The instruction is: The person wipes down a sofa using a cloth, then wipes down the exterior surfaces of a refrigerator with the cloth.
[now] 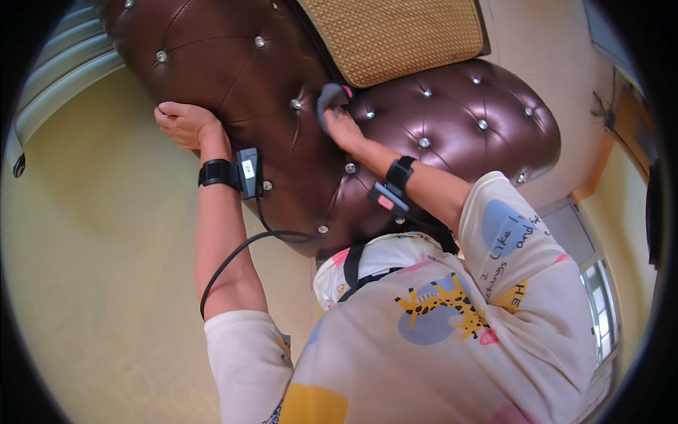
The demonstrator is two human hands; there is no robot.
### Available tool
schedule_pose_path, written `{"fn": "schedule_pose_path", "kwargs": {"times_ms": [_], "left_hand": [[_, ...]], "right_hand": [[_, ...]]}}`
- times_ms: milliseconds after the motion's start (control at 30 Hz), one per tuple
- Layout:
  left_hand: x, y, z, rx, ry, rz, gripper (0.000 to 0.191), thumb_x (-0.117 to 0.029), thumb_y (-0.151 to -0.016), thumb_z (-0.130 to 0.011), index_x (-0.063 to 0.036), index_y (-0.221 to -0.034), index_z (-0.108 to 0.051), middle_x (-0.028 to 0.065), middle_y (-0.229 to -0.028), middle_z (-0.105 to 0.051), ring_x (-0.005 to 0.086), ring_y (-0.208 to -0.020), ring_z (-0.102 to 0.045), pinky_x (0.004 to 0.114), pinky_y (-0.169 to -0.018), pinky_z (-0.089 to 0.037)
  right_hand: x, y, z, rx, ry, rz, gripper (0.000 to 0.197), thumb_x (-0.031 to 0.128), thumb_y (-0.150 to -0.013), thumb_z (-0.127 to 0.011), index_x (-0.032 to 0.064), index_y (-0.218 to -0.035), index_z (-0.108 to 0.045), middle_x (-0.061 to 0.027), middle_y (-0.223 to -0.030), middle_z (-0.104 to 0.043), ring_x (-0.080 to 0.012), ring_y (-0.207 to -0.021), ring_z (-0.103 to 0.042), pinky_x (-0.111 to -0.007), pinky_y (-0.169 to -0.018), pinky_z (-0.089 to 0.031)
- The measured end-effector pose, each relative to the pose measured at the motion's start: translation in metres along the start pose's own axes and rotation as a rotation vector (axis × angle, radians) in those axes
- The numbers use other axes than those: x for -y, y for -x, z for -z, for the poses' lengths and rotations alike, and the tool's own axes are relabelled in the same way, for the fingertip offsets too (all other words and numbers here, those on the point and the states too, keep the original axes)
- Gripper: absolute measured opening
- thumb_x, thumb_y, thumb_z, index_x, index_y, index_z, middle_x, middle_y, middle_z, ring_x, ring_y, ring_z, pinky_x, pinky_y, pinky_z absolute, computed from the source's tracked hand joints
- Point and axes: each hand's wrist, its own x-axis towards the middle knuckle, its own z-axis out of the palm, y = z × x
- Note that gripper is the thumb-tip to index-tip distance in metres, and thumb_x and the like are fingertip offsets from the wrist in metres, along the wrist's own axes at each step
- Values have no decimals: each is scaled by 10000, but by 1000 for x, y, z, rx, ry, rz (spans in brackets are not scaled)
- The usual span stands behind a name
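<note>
A brown tufted leather sofa (249,90) with shiny crystal-like buttons is in front of me. My right hand (344,130) grips a grey cloth (331,98) with a small pink patch. It is at the inner corner where the sofa's long padded back or arm meets the shorter rounded section (455,114). My left hand (185,124) is at the outer left edge of the sofa, its fingers curled together and nothing visible in them. Whether its palm touches the leather is hidden.
A woven tan seat mat (402,37) lies at the top. Black straps hold small devices (249,172) on both wrists, and a black cable (233,259) loops beside my left arm. White curved rails (69,63) stand at upper left. Pale floor (106,265) extends left.
</note>
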Motion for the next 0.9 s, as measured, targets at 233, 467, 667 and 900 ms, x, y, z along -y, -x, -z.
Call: {"fn": "schedule_pose_path", "kwargs": {"times_ms": [233,467,667,900], "left_hand": [[5,-2,6,-35,-30,-4,491,-412,-950,-282,-85,-1157,-584,169,-1131,-610,365,-1011,-569,479,-842,-434],[4,-1,9,-5,-26,16,490,-408,-948,-273,-89,-1179,-565,140,-1174,-596,332,-1101,-528,477,-891,-411],[0,0,9,-1,-21,14,492,-414,-946,-275,-99,-1199,-557,127,-1196,-589,313,-1127,-516,499,-903,-391],[-2,1,6,-19,-15,16,488,-416,-940,-293,-103,-1204,-558,130,-1185,-594,317,-1091,-542,491,-908,-381]], "right_hand": [[109,121,15,-238,-189,359,684,337,-826,-581,18,-1381,-338,-155,-1493,-238,-320,-1396,-168,-607,-1059,-181],[113,99,18,-214,-140,350,563,396,-864,-517,-13,-1249,-473,-152,-1410,-379,-326,-1363,-246,-544,-1051,-220],[104,95,19,-287,-143,445,556,370,-854,-541,-31,-1233,-473,-188,-1353,-428,-344,-1337,-285,-466,-1048,-244],[63,102,66,-116,280,667,575,355,-829,-577,0,-1269,-473,-132,-1342,-471,-286,-1276,-398,-429,-1010,-313]]}}
